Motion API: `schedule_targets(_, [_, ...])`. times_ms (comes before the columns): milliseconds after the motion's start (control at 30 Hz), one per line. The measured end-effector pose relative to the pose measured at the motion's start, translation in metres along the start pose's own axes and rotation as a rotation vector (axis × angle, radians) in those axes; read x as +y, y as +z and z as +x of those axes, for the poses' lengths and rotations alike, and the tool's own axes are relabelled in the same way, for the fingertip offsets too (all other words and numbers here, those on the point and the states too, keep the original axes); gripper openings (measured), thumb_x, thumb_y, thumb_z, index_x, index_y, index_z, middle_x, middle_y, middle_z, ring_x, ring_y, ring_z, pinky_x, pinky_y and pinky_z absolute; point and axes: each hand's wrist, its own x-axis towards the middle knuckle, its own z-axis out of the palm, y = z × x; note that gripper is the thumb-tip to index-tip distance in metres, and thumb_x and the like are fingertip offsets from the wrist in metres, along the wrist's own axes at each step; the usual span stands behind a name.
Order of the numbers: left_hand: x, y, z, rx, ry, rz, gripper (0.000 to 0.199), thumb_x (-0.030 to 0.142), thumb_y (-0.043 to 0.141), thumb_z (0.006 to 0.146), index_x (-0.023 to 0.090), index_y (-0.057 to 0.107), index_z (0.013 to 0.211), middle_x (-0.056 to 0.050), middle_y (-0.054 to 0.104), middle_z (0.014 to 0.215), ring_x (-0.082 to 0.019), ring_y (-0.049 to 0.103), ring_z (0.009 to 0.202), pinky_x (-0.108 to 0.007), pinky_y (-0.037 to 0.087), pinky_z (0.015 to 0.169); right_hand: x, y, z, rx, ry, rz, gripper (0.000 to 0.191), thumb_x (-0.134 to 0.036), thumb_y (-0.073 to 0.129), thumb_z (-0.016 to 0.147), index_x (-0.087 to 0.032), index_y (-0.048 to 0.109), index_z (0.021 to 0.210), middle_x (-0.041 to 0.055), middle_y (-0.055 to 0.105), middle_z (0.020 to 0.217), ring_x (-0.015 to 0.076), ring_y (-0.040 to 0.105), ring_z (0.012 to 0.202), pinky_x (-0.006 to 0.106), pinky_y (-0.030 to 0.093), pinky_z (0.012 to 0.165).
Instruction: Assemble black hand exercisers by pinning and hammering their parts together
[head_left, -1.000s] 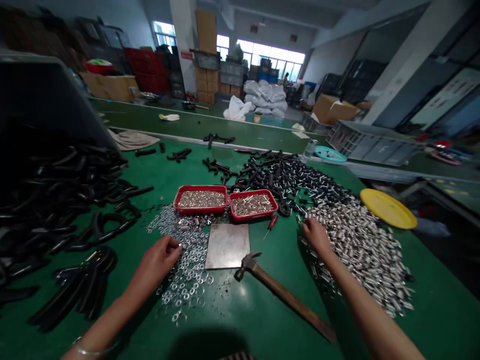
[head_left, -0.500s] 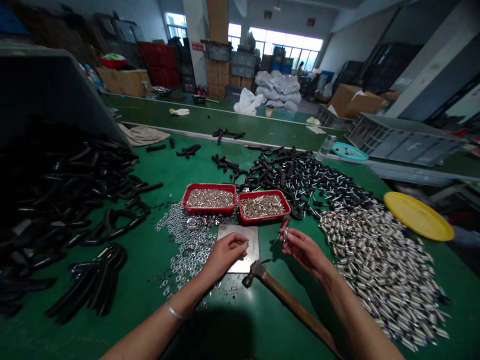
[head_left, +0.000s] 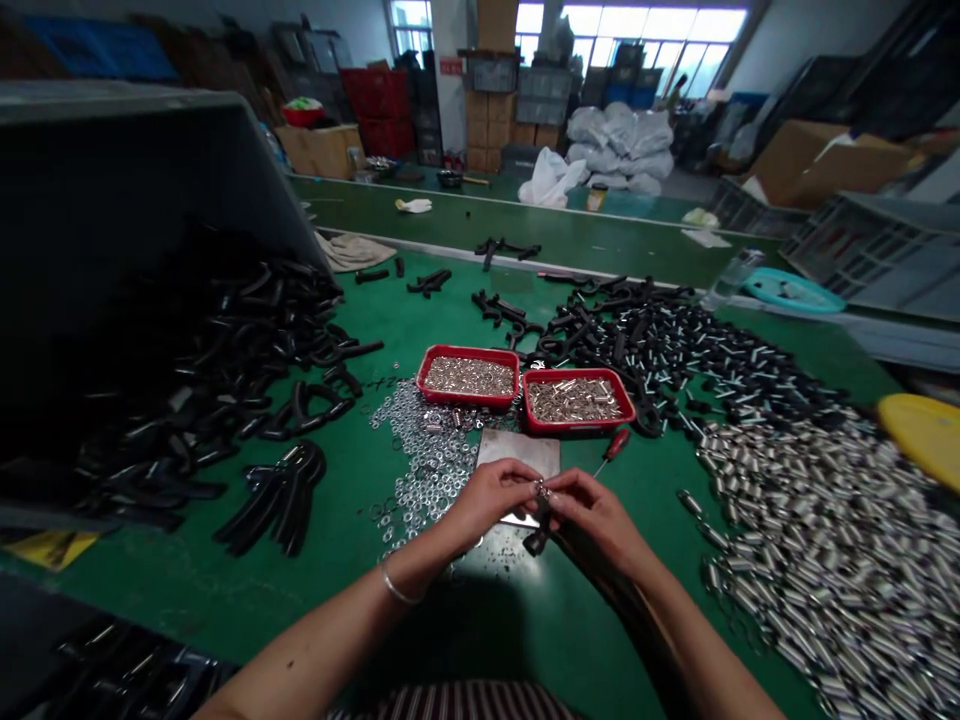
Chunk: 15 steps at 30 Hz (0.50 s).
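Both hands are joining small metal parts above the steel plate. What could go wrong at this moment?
1. The small metal part is pinched only by the fingertips of the left hand and right hand; it could slip and vanish among the loose washers.
2. The hammer lies directly under the right hand, so a wrist may knock it.
3. The pile of metal sleeves spreads toward the table's near edge; some might roll off.

Two bare forearms reach forward from the near edge of the worktop and converge. The left hand (head_left: 491, 497) and right hand (head_left: 592, 515) meet fingertip to fingertip, each grip pinched closed. A bangle circles the left wrist.
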Motion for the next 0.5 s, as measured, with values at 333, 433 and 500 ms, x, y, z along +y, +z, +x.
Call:
schedule_targets(333, [-0.007,-0.004,-0.009,-0.200,0.001,-0.169,0.043,0.038,0.082,0.068,0.010,0.071,0.098,-0.007,0.070,0.076,-0.015,0.066,0.062,-0.030,0.054,0.066,-0.013,-0.015,-0.006,-0.199,0.216,-0.005,0.026,-0.040,0.074,0.083,-0.018,0.064,0.092,0.0059,0.070,0.087,0.0174,0.065,0.077,0.029,0.048,0.070])
schedule_targets(433, [-0.005,-0.007,-0.012,-0.178,0.149,0.048,0.035,0.038,0.075,0.078,0.013,0.072,0.101,-0.009,0.071,0.086,-0.018,0.067,0.071,-0.034,0.055,0.072,-0.022,-0.019,0.001,-0.232,0.224,-0.084,0.027,-0.042,0.075,0.081,-0.019,0.064,0.090,0.0040,0.069,0.080,0.0178,0.064,0.072,0.031,0.050,0.069])
schedule_targets(500, [-0.002,-0.008,-0.016,-0.092,0.372,0.369,0.027,0.034,0.064,0.088,0.016,0.072,0.105,-0.011,0.071,0.097,-0.021,0.066,0.088,-0.037,0.053,0.083,-0.026,-0.014,0.006,-0.130,0.167,-0.163,0.031,-0.044,0.078,0.076,-0.020,0.064,0.089,0.0027,0.069,0.074,0.0180,0.064,0.067,0.032,0.052,0.068])
